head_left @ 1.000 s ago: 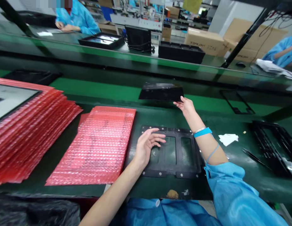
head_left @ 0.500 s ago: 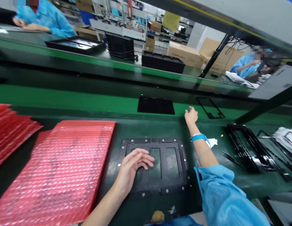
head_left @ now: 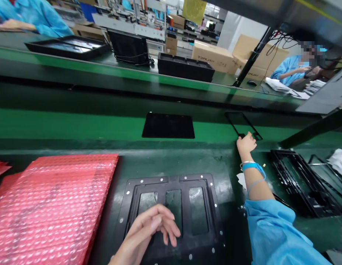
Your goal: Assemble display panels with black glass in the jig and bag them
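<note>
My left hand (head_left: 153,230) hovers over a black fixture plate (head_left: 186,217) that has three window openings and round silver dots along its edge. Its fingers are apart and hold nothing. My right hand (head_left: 246,144), wearing a blue wrist strap, is at the near edge of a thin black frame (head_left: 235,125) on the green strip. Its fingers bend over that edge, and whether they grip it cannot be made out. Left of the frame, a flat black panel (head_left: 168,126) lies on the same strip.
Red bubble-wrap bags (head_left: 55,206) are stacked at the left. At the right lie stacked black frames (head_left: 303,184) beside a slanted dark post (head_left: 311,129). Behind are a black tray (head_left: 184,67), cardboard boxes (head_left: 212,55) and two people in blue.
My right hand has moved right, from beside the panel to the thin black frame. The view has shifted, and my left hand now appears lower over the fixture plate.
</note>
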`<state>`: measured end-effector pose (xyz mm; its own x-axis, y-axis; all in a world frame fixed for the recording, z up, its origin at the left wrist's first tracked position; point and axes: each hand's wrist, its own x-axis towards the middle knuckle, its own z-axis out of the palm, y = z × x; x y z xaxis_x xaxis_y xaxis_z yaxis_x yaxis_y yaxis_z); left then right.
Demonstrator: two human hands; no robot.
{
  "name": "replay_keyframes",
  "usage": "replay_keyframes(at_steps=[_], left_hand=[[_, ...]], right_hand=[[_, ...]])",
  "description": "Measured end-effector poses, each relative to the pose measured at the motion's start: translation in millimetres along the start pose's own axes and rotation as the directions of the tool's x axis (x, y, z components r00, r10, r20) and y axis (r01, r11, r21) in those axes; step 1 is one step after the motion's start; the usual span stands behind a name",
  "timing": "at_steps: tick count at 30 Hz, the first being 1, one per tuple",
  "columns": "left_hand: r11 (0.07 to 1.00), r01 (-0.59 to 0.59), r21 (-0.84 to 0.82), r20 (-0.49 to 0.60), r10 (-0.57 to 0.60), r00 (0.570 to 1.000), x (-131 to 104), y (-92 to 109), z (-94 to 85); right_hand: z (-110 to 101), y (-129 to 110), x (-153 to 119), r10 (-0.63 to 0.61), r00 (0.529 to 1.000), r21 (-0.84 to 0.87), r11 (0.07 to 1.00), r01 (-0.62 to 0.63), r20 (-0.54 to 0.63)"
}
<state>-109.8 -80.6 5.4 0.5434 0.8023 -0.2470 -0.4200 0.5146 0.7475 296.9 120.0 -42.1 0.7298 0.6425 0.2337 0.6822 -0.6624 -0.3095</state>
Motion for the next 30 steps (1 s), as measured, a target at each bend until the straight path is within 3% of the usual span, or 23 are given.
replay_keyframes(at_steps=[4, 10, 13, 15, 16, 17, 19, 21, 23, 24, 25, 27, 29, 30], left_hand=[[1.000, 0.021, -0.012, 0.014, -0.020, 1.000, 3.5, -4.2, -3.6], [0.998, -0.010, 0.056, -0.047, 0.013, 0.999, 2.3, -9.8, -7.1], [0.984, -0.081, 0.157, -0.095, 0.097, 0.991, -1.5, -11.8, -7.6], [0.942, -0.186, 0.280, -0.177, 0.241, 0.954, -5.2, -11.2, -7.2], [0.898, -0.251, 0.361, -0.237, 0.349, 0.907, -7.7, -9.6, -6.9], [0.835, -0.312, 0.454, -0.294, 0.471, 0.832, -10.9, -6.7, -6.9], [0.667, -0.384, 0.639, -0.360, 0.700, 0.617, -20.6, 2.5, -9.9], [0.491, -0.339, 0.803, -0.342, 0.844, 0.413, -35.5, 14.4, -20.9], [0.338, -0.165, 0.927, -0.285, 0.918, 0.277, -54.8, 24.9, -42.6], [0.271, -0.042, 0.962, -0.255, 0.939, 0.230, -65.3, 28.4, -56.7], [0.228, 0.075, 0.971, -0.239, 0.948, 0.211, -75.6, 30.5, -71.7], [0.225, 0.308, 0.925, -0.295, 0.934, 0.203, -94.2, 31.0, -100.0], [0.253, 0.473, 0.844, -0.382, 0.903, 0.199, -106.9, 28.7, -119.6], [0.267, 0.512, 0.816, -0.411, 0.892, 0.190, -110.5, 27.3, -124.9]], right_hand=[[0.9, -20.3, 3.6, -0.115, 0.986, -0.059, 0.991, 0.123, 0.122], [-10.7, -86.6, -19.5, -0.265, 0.924, 0.021, 0.963, 0.270, 0.276], [-28.7, -105.2, -41.1, -0.356, 0.868, 0.140, 0.934, 0.328, 0.347], [-45.8, -104.1, -62.4, -0.442, 0.811, 0.237, 0.896, 0.376, 0.383], [-55.4, -98.9, -75.9, -0.488, 0.778, 0.284, 0.871, 0.402, 0.396], [-65.2, -90.6, -91.2, -0.540, 0.737, 0.332, 0.839, 0.432, 0.406], [-84.3, -65.3, -126.0, -0.632, 0.659, 0.403, 0.772, 0.491, 0.408], [-100.7, -31.3, -162.1, -0.778, 0.539, 0.478, 0.626, 0.616, 0.324], [-113.0, 5.4, -194.2, -0.885, 0.409, 0.464, 0.466, 0.753, 0.223], [-117.4, 22.4, -207.5, -0.918, 0.344, 0.452, 0.396, 0.799, 0.197], [-120.5, 37.4, -218.7, -0.943, 0.279, 0.446, 0.332, 0.831, 0.183], [-123.5, 59.0, -235.4, -0.971, 0.139, 0.429, 0.212, 0.878, 0.196], [-123.7, 68.7, -246.6, -0.972, 0.052, 0.408, 0.144, 0.901, 0.227], [-123.4, 69.9, -250.9, -0.971, 0.033, 0.397, 0.127, 0.909, 0.236]])
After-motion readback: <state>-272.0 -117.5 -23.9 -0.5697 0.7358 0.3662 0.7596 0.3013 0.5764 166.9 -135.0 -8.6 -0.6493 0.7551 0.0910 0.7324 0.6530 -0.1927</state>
